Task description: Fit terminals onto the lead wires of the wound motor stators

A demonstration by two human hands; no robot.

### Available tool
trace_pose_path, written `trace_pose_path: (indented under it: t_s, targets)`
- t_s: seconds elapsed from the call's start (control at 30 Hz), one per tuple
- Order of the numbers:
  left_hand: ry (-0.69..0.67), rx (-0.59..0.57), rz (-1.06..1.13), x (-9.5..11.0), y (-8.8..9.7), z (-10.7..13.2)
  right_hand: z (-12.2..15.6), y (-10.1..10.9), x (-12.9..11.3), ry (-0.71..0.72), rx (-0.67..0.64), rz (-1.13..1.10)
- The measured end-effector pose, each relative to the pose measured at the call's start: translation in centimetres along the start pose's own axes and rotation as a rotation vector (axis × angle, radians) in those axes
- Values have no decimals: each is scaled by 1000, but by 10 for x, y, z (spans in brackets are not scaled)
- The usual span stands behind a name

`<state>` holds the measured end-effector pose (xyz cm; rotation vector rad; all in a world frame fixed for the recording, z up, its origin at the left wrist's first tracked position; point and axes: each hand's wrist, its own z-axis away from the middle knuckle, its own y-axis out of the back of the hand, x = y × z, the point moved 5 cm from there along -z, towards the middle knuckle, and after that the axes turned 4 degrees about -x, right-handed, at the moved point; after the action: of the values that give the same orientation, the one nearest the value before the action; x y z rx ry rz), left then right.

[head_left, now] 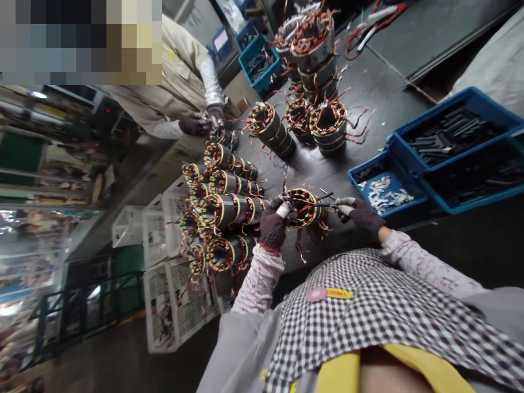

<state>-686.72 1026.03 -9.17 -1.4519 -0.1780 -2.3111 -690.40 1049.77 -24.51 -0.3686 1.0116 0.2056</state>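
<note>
In front of me on the dark table, a motor stator (302, 217) stands with its open end up and copper lead wires sticking out around it. My left hand (273, 225), in a dark glove with pale fingertips, is closed at the near-left rim, apparently pinching reddish lead wires (301, 200). My right hand (362, 216), gloved the same way, is closed to the right of the stator. Thin dark pieces (325, 204) run from its fingertips across the rim; whether they are sleeves or a tool I cannot make out.
Several stators (231, 212) lie stacked on their sides at left; others (327, 128) stand behind. Blue bins (450, 164) at right hold dark strips and white pieces (382, 194). A co-worker's gloved hands (200, 121) handle a stator at far left. White crates (159, 308) stand below.
</note>
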Motion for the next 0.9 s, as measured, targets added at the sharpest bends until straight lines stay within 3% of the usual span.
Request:
trace_pose_path:
  t_s: [0.17, 0.4, 0.5, 0.6, 0.7, 0.8, 0.9]
  targets:
    - [-17, 18, -19, 3, 0, 1, 13, 18, -4, 100, 124, 232]
    - [-38, -2, -26, 5, -6, 0, -4, -23, 5, 114, 84, 249]
    - [-22, -25, -30, 7, -6, 3, -9, -26, -5, 138, 31, 383]
    - [-28, -61, 4, 16, -7, 10, 3, -12, -42, 250, 45, 577]
    - [-35, -123, 1, 27, -17, 19, 31, -8, -102, 410, 164, 584]
    - [29, -288, -48, 29, -35, 22, 55, -40, -153, 560, -61, 460]
    - [96, -361, 4, 26, -38, 21, 64, -57, -169, 586, -173, 404]
